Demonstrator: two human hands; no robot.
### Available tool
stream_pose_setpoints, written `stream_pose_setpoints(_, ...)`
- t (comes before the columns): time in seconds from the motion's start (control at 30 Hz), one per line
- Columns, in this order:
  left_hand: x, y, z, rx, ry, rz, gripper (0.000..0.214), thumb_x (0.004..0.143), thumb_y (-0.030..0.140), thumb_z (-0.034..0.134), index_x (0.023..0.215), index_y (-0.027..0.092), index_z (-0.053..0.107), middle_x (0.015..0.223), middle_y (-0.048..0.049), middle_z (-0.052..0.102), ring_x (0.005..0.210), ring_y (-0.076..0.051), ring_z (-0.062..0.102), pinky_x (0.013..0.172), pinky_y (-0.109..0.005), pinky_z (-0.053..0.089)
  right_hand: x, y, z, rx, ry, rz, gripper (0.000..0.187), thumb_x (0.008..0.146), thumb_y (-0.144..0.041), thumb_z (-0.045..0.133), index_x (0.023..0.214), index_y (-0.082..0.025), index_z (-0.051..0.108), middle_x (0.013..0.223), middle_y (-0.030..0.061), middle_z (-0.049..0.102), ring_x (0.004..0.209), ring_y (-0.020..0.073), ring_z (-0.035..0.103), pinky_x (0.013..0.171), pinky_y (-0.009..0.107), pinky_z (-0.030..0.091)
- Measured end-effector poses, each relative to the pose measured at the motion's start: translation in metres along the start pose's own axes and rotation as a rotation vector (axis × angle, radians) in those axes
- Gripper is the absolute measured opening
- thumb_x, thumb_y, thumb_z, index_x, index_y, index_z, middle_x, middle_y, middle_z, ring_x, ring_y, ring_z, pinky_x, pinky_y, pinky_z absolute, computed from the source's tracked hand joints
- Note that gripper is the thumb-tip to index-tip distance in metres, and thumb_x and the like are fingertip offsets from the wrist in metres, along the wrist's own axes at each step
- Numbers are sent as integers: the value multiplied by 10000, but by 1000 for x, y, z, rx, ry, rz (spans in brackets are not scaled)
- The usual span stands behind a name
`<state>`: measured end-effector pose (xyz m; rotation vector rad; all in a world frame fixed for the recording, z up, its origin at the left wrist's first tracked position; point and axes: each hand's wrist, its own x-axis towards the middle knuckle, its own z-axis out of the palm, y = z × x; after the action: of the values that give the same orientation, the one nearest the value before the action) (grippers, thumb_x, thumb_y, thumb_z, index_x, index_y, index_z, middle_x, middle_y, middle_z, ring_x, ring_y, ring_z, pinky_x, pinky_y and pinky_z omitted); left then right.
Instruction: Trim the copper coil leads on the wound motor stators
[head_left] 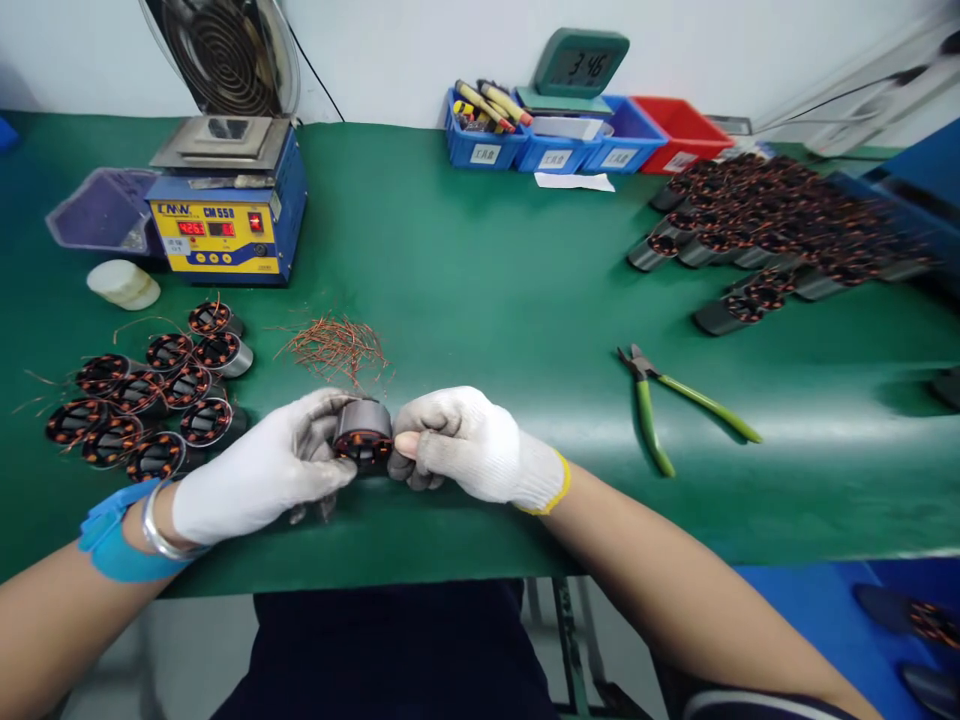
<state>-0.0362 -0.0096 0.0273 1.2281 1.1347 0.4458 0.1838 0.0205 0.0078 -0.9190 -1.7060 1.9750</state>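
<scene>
A motor stator [363, 432], a grey metal ring with copper windings inside, is tilted with its wound end towards me. My left hand [289, 450], in a white glove with greyed fingertips, grips it from the left. At its right edge is my right hand [457, 445], also gloved, with the thumb tip bare. Its thumb and fingers are pinched together beside the windings; anything between them is too small to make out. A loose heap of copper wire clippings [337, 345] lies just beyond the stator. Green-handled side cutters [679, 405] rest partly spread, to the right.
Several wound stators [161, 385] stand at left, and many more [780, 220] crowd the far right. Behind the left group are a blue-and-yellow solder pot [225, 235], a purple bin [105, 210] and a white round block [124, 285]. Blue bins [551, 150], a red bin [682, 135] and a clock [581, 62] line the back.
</scene>
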Motion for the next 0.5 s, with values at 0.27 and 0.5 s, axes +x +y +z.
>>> stream_pose_setpoints(0.27, -20, -6, 0, 678, 163, 920, 269, 669, 111, 681, 864, 251, 559, 1388, -63, 490, 1231, -258, 530, 985, -424, 496, 5, 2, 2, 228, -28, 16, 307, 801, -438, 618, 739, -138, 607, 660, 25, 635, 504, 89, 572, 454, 188, 458)
stream_pose_setpoints(0.5, -5, -10, -1, 88, 216, 173, 277, 930, 403, 411, 909, 184, 579, 691, -45, 656, 482, -174, 616, 449, -321, 540, -4, -12, 3, -335, 69, -247, 212, 829, -242, 544, 639, -155, 577, 623, 12, 583, 570, 96, 500, 536, 226, 386)
